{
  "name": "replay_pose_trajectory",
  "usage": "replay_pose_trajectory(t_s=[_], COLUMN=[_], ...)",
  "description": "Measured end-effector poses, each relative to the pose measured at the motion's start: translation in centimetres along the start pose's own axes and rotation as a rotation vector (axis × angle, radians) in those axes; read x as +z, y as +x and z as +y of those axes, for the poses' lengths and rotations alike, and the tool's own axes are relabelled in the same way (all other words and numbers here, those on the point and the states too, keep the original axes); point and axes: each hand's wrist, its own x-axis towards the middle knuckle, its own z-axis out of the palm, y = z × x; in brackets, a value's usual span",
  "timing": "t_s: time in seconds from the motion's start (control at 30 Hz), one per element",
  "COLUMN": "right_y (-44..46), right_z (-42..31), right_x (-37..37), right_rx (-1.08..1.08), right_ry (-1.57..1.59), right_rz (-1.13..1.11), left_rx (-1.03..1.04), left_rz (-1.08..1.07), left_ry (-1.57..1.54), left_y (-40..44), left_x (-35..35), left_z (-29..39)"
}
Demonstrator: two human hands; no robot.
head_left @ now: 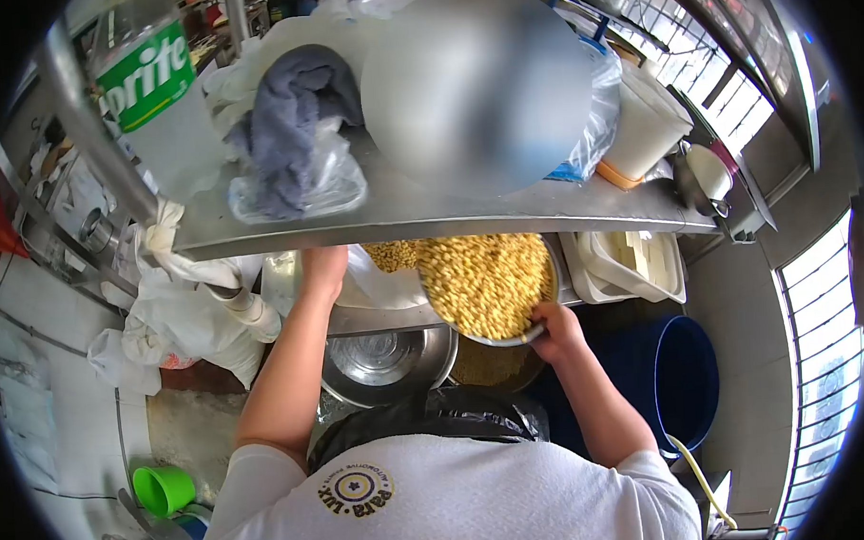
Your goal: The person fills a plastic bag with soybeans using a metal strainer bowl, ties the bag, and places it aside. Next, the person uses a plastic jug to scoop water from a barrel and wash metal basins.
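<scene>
My right hand (558,330) grips the rim of a round metal basin (496,342) with its fingers closed. The basin is tilted and full of yellow kernels (490,282), blurred by motion; I cannot tell their exact kind. My left hand (325,266) is beside a white plastic bag (380,283), left of the basin. The shelf edge hides its fingers. More of the kernels (393,255) lie at the bag, close to the basin's left side.
A steel shelf (449,222) crosses above my hands, bearing a grey cloth (299,132) and a Sprite bottle (160,99). A wide metal bowl (387,352) sits below. A white tub (675,285) and a blue barrel (688,375) stand to the right.
</scene>
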Motion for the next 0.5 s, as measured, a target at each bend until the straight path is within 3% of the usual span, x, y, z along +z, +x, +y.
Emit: replay_pose_trajectory(t_s=[0.03,0.07,0.13,0.23,0.4,0.47,0.5], right_y=[-0.7,7.0,9.3,13.1,18.1,16.5,16.7], right_z=[0.4,0.4,1.7,5.4,7.7,6.0,5.1], right_x=[2.5,12.9,18.7,23.6,26.3,27.0,26.6], right_rx=[0.028,0.096,0.158,0.213,0.136,-0.197,-0.2], right_ry=[-0.063,-0.134,-0.2,-0.24,-0.435,-0.676,-0.678], right_rz=[-0.028,0.031,0.0,0.01,0.067,0.108,0.112], left_rx=[-0.084,-0.257,-0.26,-0.413,-0.399,-0.408,-0.319], left_rz=[-0.125,-0.277,-0.302,-0.389,-0.285,-0.181,-0.292], left_ry=[-0.065,-0.135,-0.304,-0.216,-0.408,-0.757,-0.846], left_y=[-0.8,9.6,9.8,7.0,7.3,8.0,8.8], left_x=[-1.6,-1.9,-1.9,-3.5,-3.8,-3.0,-3.2], left_z=[0.4,-4.7,-4.8,-0.6,-1.5,-2.1,-3.4])
